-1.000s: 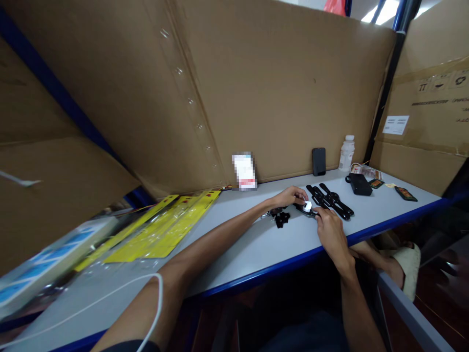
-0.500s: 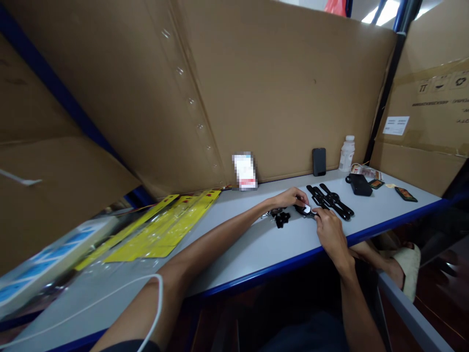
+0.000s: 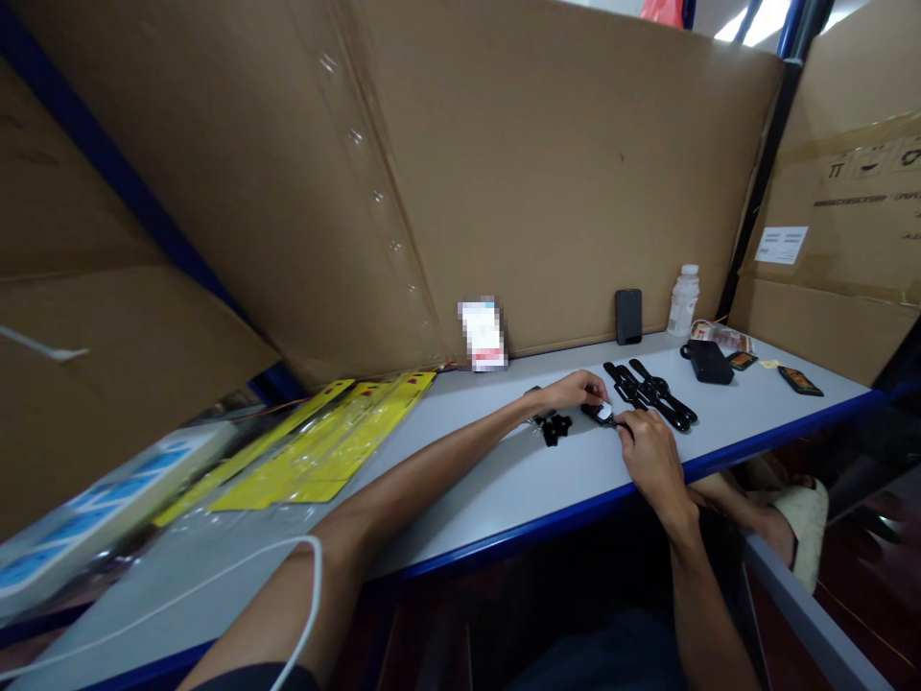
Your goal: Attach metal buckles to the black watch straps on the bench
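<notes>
My left hand point(image 3: 576, 390) is closed, its fingertips pinching a black piece with a bright flat plate point(image 3: 602, 412) on it. My right hand point(image 3: 649, 449) is closed around the near end of the same black piece, just above the table; part of it is hidden by the fingers. Left of the piece lies a small pile of black knob-like parts point(image 3: 554, 428), partly behind my left wrist. Several long black pieces point(image 3: 649, 392), each with a handle at both ends and a wider middle, lie side by side beyond my right hand.
Yellow-backed clear packs point(image 3: 338, 441) and a white-and-blue box point(image 3: 107, 509) lie on the left. A phone point(image 3: 628, 317), a bottle point(image 3: 683, 300) and a black case point(image 3: 709, 362) stand at the back right. A white cable point(image 3: 179, 597) crosses my left arm. Cardboard point(image 3: 532, 192) walls the back.
The bright plate and black piece have tilted slightly between my fingers. Both hands stay in nearly the same place; the view has shifted a little.
</notes>
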A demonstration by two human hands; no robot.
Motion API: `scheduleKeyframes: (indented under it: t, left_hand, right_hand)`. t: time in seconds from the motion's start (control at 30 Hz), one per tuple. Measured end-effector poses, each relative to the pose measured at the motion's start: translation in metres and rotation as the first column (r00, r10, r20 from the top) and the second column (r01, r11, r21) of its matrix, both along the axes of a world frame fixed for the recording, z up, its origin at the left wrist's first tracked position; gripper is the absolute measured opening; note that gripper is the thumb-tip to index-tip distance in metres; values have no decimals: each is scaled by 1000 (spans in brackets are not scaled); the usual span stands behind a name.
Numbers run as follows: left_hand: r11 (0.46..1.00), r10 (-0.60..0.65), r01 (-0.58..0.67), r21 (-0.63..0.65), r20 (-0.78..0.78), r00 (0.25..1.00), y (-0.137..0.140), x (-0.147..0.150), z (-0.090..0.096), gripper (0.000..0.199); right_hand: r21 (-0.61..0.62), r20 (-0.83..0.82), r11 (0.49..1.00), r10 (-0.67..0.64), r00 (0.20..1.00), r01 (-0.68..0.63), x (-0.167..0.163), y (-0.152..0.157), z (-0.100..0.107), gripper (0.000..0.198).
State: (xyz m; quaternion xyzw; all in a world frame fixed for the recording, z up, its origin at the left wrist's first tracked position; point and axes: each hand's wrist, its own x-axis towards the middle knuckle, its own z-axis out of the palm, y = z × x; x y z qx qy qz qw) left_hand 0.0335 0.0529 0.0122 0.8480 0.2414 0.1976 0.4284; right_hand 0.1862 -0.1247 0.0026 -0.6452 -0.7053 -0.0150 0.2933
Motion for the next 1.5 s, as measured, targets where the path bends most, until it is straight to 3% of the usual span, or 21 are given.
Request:
scheduleKeyframes:
  t: [0.13, 0.2, 0.3, 0.37, 0.5, 0.57, 0.67, 0.87, 1.07, 1.5]
  left_hand:
    - [1000, 3, -3, 1, 1, 1000, 0, 2, 2, 10]
    - [997, 60, -62, 41, 41, 997, 1, -1, 7, 11]
    - [959, 209, -227, 168, 117, 971, -2, -20, 20, 14]
    - [918, 264, -275, 287, 74, 962, -10, -40, 29, 15]
    - [849, 274, -155, 506, -170, 946, -41, -74, 36, 22]
    - [784, 314, -95, 613, -260, 913, -57, -83, 36, 26]
    - [728, 375, -44, 685, -343, 862, -73, -89, 35, 29]
    - [784, 241, 51, 619, -379, 893, -85, -102, 35, 30]
    - [777, 288, -49, 628, -286, 914, -93, -100, 27, 33]
    - [829, 244, -61, 556, -261, 934, -89, -99, 22, 27]
  right_hand:
    - [4, 19, 1000, -13, 1000, 13, 0, 0, -1, 27]
    - [11, 14, 1000, -19, 1000, 19, 0, 1, -3, 26]
    - [24, -4, 999, -23, 1000, 23, 0, 3, -5, 26]
    - [24, -8, 999, -28, 1000, 28, -1, 3, -5, 26]
    - [13, 12, 999, -32, 999, 31, -3, 3, -4, 25]
    - [11, 19, 999, -32, 999, 32, -3, 3, -4, 25]
    - [9, 11, 1000, -24, 1000, 23, -3, 2, -3, 25]
    - [6, -9, 1000, -14, 1000, 14, -2, 2, -3, 25]
    - [29, -10, 1000, -13, 1000, 13, 0, 4, -5, 23]
    - [18, -12, 1000, -2, 1000, 2, 0, 4, -4, 24]
